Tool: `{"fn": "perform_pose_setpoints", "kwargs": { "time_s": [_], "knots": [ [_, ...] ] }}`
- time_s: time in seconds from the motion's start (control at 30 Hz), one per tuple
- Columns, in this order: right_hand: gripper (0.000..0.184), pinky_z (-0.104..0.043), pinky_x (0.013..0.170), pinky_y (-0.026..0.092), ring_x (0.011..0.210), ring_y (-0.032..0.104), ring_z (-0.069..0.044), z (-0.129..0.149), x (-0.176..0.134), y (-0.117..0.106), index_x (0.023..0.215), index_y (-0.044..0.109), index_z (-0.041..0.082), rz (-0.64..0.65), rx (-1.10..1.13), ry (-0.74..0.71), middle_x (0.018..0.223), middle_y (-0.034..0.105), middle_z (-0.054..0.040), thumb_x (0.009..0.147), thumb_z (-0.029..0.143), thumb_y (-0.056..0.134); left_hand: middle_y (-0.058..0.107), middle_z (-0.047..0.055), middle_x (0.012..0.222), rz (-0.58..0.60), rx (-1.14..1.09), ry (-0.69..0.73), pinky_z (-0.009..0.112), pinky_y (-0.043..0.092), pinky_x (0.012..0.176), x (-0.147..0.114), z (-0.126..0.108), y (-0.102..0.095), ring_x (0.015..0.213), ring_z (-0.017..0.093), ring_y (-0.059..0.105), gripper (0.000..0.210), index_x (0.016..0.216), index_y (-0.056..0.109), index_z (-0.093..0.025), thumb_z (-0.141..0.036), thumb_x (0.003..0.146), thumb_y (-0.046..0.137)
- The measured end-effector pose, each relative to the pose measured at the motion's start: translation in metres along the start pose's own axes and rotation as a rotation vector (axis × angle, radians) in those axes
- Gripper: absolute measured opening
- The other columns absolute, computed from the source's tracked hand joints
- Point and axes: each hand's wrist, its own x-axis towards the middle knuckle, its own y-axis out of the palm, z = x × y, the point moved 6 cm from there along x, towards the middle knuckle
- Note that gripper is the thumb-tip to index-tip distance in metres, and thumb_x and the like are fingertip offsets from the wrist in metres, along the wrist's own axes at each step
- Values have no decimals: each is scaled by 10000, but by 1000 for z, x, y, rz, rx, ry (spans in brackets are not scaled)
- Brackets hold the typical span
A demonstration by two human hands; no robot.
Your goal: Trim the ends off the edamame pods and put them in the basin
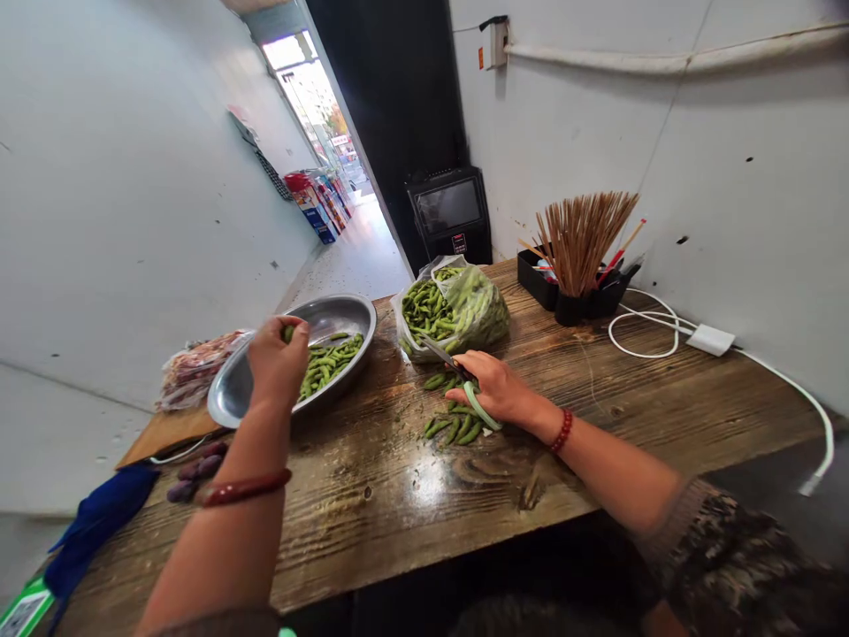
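Note:
My left hand (277, 354) is closed around a green edamame pod (287, 333), above the near left part of an oval metal basin (229, 389). Many cut pods (330, 361) lie in that basin. My right hand (494, 385) grips scissors with pale green handles (478, 407), their blades pointing up and left towards a bag. Beneath the scissors a small heap of loose pods (457, 426) rests on the wooden table. Behind them stands an open clear plastic bag (487, 310) full of pods.
Skewers (587, 239) stand in a black holder (574, 308) at the back right, beside a white cable and adapter (711, 340). Bagged goods (195, 372) sit left of the basin. Purple objects (195, 473) and a blue cloth (99, 522) lie at the left. A black speaker-like box (451, 212) stands behind the table (398, 513).

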Motion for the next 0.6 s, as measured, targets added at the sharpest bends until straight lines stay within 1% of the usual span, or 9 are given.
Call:
{"fn": "perform_pose_setpoints", "kwargs": {
  "time_s": [0.03, 0.07, 0.13, 0.2, 0.27, 0.4, 0.43, 0.53, 0.6],
  "knots": [
    [384, -347, 788, 476, 862, 557, -222, -2, 1, -1, 1103, 554, 153, -10, 8, 13, 923, 596, -82, 836, 396, 683, 517, -1, 686, 12, 103, 18, 358, 457, 770, 8, 2, -4, 737, 189, 512, 183, 869, 608, -129, -287, 786, 647],
    [374, -343, 787, 475, 857, 559, -216, -4, 1, -3, 1105, 556, 161, -22, 21, 27, 921, 597, -76, 838, 390, 683, 553, 17, 758, 83, 321, 96, 403, 450, 843, 13, 0, -2, 822, 227, 541, 223, 916, 615, -128, -285, 764, 661],
    [344, -333, 778, 475, 847, 565, -207, -7, 3, -8, 1093, 565, 167, -57, 59, 57, 916, 599, -70, 844, 376, 678, 607, 74, 967, 161, 418, 187, 446, 405, 956, 11, -6, 4, 989, 287, 549, 321, 1007, 628, -134, -267, 722, 693],
    [336, -323, 773, 474, 841, 568, -200, -9, 5, -15, 1073, 575, 167, -98, 96, 79, 907, 601, -61, 833, 372, 691, 605, 116, 1103, 231, 432, 308, 444, 416, 960, -5, -19, 18, 1018, 294, 567, 323, 1066, 632, -160, -311, 781, 631],
    [337, -307, 760, 472, 813, 569, -184, -11, 8, -22, 1082, 580, 171, -147, 123, 107, 897, 602, -47, 827, 357, 698, 627, 113, 1062, 340, 346, 376, 431, 460, 895, -34, -34, 41, 924, 275, 609, 289, 1041, 654, -178, -341, 813, 585],
    [327, -300, 764, 468, 795, 570, -176, -17, 11, -36, 1067, 600, 167, -230, 137, 152, 871, 610, -33, 819, 355, 697, 648, 120, 1076, 686, 110, 534, 422, 467, 905, -121, -67, 105, 987, 282, 616, 217, 999, 685, -214, -264, 804, 605],
    [321, -300, 766, 468, 791, 571, -176, -19, 12, -39, 1063, 603, 165, -250, 137, 160, 864, 610, -32, 822, 358, 692, 648, 131, 1101, 740, 50, 575, 431, 465, 908, -142, -75, 119, 1008, 295, 615, 225, 999, 690, -221, -223, 782, 631],
    [296, -299, 761, 470, 771, 571, -172, -23, 12, -45, 1046, 608, 169, -295, 134, 186, 839, 606, -24, 829, 358, 678, 615, 166, 1215, 826, -111, 683, 501, 396, 993, -187, -95, 157, 1150, 363, 554, 410, 1080, 673, -248, -155, 686, 737],
    [295, -298, 754, 471, 762, 569, -169, -24, 12, -46, 1051, 609, 171, -305, 136, 195, 830, 601, -19, 829, 353, 676, 608, 186, 1227, 842, -176, 664, 529, 328, 1053, -196, -101, 180, 1237, 394, 492, 471, 1091, 667, -242, -143, 643, 775]
  ]
}}
